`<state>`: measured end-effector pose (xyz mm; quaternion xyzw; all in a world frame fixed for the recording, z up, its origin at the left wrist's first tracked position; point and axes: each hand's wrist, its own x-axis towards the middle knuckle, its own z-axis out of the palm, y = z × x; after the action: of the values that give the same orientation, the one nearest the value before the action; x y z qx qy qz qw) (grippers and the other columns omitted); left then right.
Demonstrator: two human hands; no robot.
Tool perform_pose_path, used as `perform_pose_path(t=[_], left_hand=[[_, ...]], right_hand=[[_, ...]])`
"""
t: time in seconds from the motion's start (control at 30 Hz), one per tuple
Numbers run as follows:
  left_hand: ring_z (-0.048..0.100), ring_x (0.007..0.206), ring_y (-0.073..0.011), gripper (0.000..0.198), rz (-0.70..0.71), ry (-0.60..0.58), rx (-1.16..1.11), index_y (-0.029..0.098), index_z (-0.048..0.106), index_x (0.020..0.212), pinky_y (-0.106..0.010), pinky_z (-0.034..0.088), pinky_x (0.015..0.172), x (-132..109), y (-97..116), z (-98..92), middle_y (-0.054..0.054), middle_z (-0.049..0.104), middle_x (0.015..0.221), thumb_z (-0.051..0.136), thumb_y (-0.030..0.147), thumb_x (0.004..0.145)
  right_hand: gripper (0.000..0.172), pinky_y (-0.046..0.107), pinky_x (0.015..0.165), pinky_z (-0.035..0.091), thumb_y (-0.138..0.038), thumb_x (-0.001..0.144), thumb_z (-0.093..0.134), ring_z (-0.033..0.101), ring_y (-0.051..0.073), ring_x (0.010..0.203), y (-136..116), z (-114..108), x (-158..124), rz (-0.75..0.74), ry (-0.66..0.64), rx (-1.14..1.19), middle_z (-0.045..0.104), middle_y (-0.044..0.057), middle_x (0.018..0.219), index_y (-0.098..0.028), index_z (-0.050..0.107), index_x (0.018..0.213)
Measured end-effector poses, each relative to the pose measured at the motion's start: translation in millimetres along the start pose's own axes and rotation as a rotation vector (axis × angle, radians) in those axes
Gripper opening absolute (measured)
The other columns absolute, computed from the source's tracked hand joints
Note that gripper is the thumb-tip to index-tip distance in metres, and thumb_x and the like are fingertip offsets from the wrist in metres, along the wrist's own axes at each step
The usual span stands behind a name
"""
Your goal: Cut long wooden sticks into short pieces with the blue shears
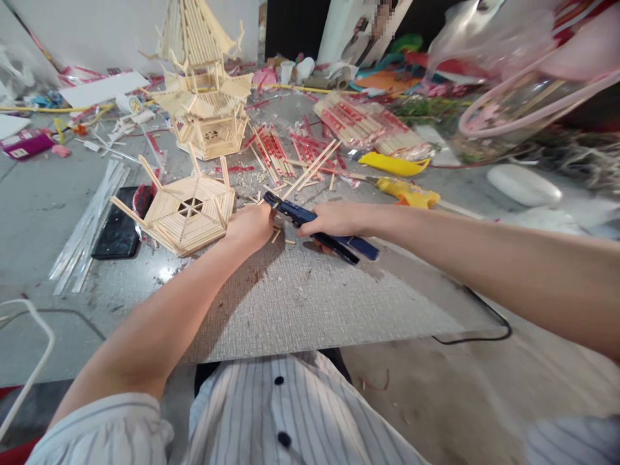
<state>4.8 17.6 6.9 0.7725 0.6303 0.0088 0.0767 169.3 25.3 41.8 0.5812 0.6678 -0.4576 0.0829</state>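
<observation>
My right hand [339, 219] is wrapped round a dark-blue hand cutter [290, 210], its two handles spread towards me. Against the jaws, my left hand [254, 226] is closed, with a thin wooden stick [276, 205] showing at its fingertips; most of that stick is hidden. Longer wooden sticks [314, 168] slant away just beyond the jaws. Beside my left hand lies a hexagonal stick-built base [188, 210] with upright posts at its corners and a spoked opening in the middle. A tiered pagoda model [208, 110] made of similar sticks stands behind it.
Red-wrapped chopstick packs [353, 123] lie at the back. A yellow glue gun [407, 192] and a yellow-handled saw [394, 163] are to the right. Clear glue sticks [90, 226] and a black phone [116, 226] lie left. Offcuts litter the grey table [300, 303].
</observation>
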Motion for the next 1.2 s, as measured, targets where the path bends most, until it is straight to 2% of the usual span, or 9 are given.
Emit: perform_pose_path(t=[0.1,0.2,0.43,0.67,0.9,0.97,1.03,1.13,1.2], left_hand=[[0.064,0.089,-0.0258,0.04,-0.011,0.016,-0.009,0.017,0.059,0.103,-0.035,0.047,0.072,-3,2,-3.8,-0.015,0.067,0.097,0.025,0.035,0.09],[0.063,0.088,-0.0244,0.04,-0.016,0.073,-0.036,0.019,0.059,0.1,-0.034,0.046,0.07,-6,1,-7.9,-0.013,0.067,0.095,0.025,0.037,0.091],[0.062,0.083,-0.0213,0.039,0.059,0.311,-0.079,0.018,0.055,0.101,-0.031,0.042,0.066,-13,-4,-18.8,-0.011,0.066,0.092,0.021,0.036,0.093],[0.061,0.085,-0.0195,0.038,0.079,0.277,-0.11,0.019,0.056,0.101,-0.031,0.041,0.068,-9,-6,-15.3,-0.01,0.064,0.097,0.022,0.036,0.093],[0.06,0.079,-0.0184,0.039,0.112,0.367,-0.101,0.017,0.056,0.097,-0.03,0.039,0.063,-11,-5,-11.6,-0.01,0.064,0.091,0.023,0.036,0.093],[0.06,0.076,-0.0172,0.037,0.117,0.406,-0.088,0.017,0.057,0.096,-0.028,0.038,0.061,-13,-3,-13.0,-0.009,0.064,0.089,0.024,0.035,0.093],[0.06,0.073,-0.0164,0.036,0.131,0.426,-0.074,0.017,0.057,0.096,-0.027,0.038,0.059,-16,-2,-14.3,-0.009,0.063,0.089,0.026,0.035,0.093],[0.06,0.071,-0.0164,0.036,0.149,0.428,-0.043,0.017,0.057,0.096,-0.027,0.037,0.056,-17,-1,-14.5,-0.009,0.063,0.089,0.027,0.035,0.093],[0.06,0.07,-0.0168,0.037,0.147,0.409,-0.018,0.017,0.058,0.097,-0.027,0.036,0.055,-17,-1,-12.5,-0.01,0.064,0.09,0.026,0.036,0.093]], right_hand=[[0.021,0.026,0.053,0.046,-0.035,0.071,0.058,0.056,0.013,0.054,2,-4,-9,0.014,-0.094,0.223,0.055,0.001,0.057,-0.02,0.047,0.06],[0.016,0.024,0.054,0.045,-0.031,0.069,0.058,0.055,0.012,0.058,3,-8,-17,0.004,-0.145,0.308,0.055,0.001,0.061,-0.019,0.048,0.064],[0.01,0.024,0.064,0.048,-0.019,0.062,0.054,0.057,0.014,0.068,-3,0,-29,-0.09,-0.005,0.366,0.059,0.002,0.071,-0.019,0.05,0.071],[0.028,0.025,0.068,0.05,-0.012,0.06,0.047,0.06,0.014,0.072,2,6,-27,-0.179,-0.082,0.529,0.063,0.005,0.08,-0.017,0.054,0.086],[0.025,0.029,0.071,0.051,-0.03,0.073,0.048,0.062,0.019,0.084,6,3,-33,-0.205,-0.157,0.579,0.065,0.009,0.087,-0.015,0.056,0.091],[0.025,0.029,0.068,0.05,-0.033,0.072,0.051,0.061,0.019,0.083,7,5,-41,-0.214,-0.126,0.598,0.064,0.007,0.084,-0.017,0.058,0.09],[0.022,0.028,0.063,0.049,-0.032,0.068,0.058,0.06,0.018,0.077,7,6,-47,-0.209,-0.021,0.556,0.062,0.005,0.078,-0.019,0.059,0.085],[0.016,0.026,0.054,0.044,-0.029,0.065,0.064,0.059,0.017,0.067,8,6,-54,-0.174,0.177,0.361,0.059,0.003,0.068,-0.02,0.062,0.077],[0.011,0.027,0.049,0.041,-0.028,0.068,0.061,0.056,0.015,0.057,8,4,-55,-0.122,0.221,0.215,0.059,0.004,0.064,-0.018,0.063,0.073]])
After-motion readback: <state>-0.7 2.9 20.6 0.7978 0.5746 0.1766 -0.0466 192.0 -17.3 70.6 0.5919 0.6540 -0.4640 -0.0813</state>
